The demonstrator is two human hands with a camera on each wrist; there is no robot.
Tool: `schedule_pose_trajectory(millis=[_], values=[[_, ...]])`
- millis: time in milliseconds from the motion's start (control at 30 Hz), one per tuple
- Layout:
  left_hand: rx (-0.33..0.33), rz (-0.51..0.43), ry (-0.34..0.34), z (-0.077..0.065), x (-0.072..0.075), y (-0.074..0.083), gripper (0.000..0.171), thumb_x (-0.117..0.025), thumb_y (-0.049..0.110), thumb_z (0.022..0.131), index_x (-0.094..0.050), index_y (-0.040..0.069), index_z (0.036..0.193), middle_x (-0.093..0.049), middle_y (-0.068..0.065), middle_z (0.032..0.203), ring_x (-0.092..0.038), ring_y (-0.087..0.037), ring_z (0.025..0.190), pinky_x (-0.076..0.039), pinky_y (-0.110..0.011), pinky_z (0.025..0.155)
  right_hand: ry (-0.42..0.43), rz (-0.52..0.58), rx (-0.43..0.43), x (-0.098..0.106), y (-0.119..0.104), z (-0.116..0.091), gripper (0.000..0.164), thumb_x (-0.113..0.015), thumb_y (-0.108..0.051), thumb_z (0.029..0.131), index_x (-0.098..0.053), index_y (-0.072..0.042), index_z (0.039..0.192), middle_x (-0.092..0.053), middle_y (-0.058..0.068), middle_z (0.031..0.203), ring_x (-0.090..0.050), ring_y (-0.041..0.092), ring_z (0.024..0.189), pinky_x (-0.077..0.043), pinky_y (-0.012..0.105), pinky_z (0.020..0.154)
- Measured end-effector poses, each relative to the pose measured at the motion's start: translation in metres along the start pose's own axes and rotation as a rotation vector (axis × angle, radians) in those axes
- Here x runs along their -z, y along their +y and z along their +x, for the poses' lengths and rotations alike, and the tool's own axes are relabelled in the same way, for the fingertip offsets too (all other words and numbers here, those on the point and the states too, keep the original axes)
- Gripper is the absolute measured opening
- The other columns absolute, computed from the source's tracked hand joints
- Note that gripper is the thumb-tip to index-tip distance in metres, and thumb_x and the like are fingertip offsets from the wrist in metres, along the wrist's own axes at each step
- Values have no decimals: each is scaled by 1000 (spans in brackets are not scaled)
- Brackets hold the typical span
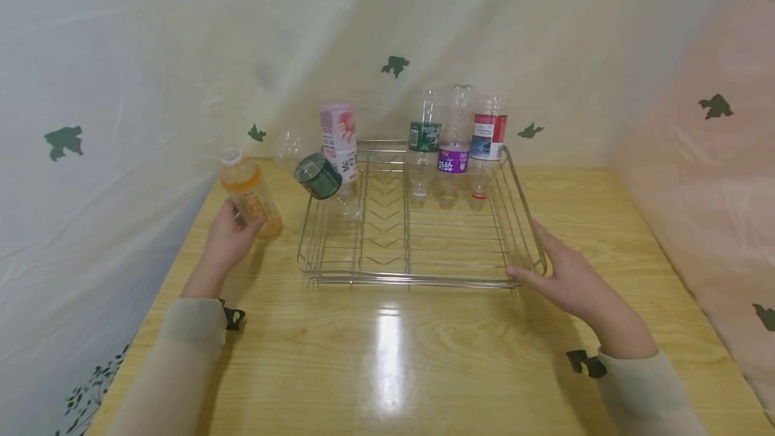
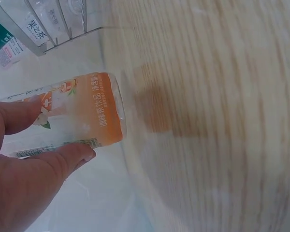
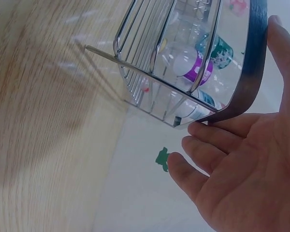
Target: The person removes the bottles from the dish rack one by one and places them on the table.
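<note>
Nearest me, the right hand [image 1: 569, 278] lies spread with straight fingers against the near right corner of the wire rack [image 1: 418, 280] in the middle of the desk [image 1: 387, 355]; that rack looks stiff and light, its rim the natural place to steady it. Further off at the desk's left edge, the left hand [image 1: 229, 237] has its grip curled round the lower half of the orange bottle [image 1: 249, 195], which leans tilted. I'd judge it a thin, slick, nearly empty plastic thing, light and easily dented, best held round the labelled middle, as now.
</note>
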State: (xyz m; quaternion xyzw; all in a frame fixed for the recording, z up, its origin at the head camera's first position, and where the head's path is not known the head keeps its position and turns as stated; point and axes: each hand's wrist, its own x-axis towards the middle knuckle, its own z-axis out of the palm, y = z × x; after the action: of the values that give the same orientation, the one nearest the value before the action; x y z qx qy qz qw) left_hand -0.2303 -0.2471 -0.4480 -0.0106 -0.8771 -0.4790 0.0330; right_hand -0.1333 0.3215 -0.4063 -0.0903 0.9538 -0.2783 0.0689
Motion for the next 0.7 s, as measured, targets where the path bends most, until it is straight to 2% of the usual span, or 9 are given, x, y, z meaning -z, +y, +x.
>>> schedule_pose_trajectory(millis=[267, 500, 700], values=[[-3, -28, -16, 0, 1, -4, 65, -59, 2, 102, -21, -13, 152, -27, -37, 155, -31, -54, 139, -34, -60, 112, -4, 2, -4, 0, 0, 0, 108, -69, -56, 93, 0, -14, 164, -12, 26, 164, -19, 57, 143, -24, 74, 109], [-7, -10, -28, 1, 1, -6, 65, -58, 2, 102, -20, -12, 152, -26, -38, 154, -31, -56, 138, -35, -61, 111, -7, 0, -12, -1, 1, 0, 108, -68, -57, 93, 2, -14, 164, -12, 28, 164, -20, 57, 142, -25, 75, 108], [-12, 1, -25, 0, 2, -9, 71, -65, 11, 101, -21, -11, 153, -28, -36, 155, -30, -54, 140, -31, -64, 112, -6, -15, -18, 0, 0, 1, 109, -68, -58, 92, 0, -12, 164, -15, 30, 162, -22, 59, 140, -26, 75, 107]])
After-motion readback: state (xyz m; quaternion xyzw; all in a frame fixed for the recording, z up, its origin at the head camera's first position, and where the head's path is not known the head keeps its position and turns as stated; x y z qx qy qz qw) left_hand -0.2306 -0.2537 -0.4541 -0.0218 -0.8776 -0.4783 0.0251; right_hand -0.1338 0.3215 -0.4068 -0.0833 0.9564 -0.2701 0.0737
